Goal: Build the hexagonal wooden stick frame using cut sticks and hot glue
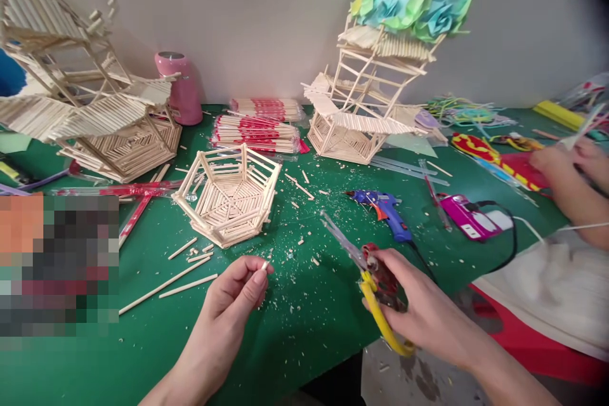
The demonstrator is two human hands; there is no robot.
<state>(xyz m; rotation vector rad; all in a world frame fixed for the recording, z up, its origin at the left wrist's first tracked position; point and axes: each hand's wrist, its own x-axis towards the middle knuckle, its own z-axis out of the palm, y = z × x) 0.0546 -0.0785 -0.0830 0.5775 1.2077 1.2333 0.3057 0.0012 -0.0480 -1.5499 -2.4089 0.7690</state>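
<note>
My left hand point(235, 298) is closed, pinching a short piece of wooden stick point(265, 265) between thumb and finger. Held in my right hand point(413, 304) is a pair of scissors point(371, 295) with yellow and dark red handles; its metal blades point up and left, apart from the stick piece. Just beyond my left hand stands a polygonal basket-like frame point(231, 203) of wooden sticks with a patterned floor and railed sides. Loose sticks point(166, 282) and short offcuts point(202, 252) lie to its front left. Wood crumbs point(295, 292) are scattered over the green table point(266, 355).
Stick pavilions stand at left point(118, 120) and back right point(366, 101). Packed sticks point(259, 130) and a pink bottle point(184, 89) are behind. A blue glue gun point(383, 206) and a magenta power strip point(476, 219) lie right. Another person's hands point(566, 168) work at far right.
</note>
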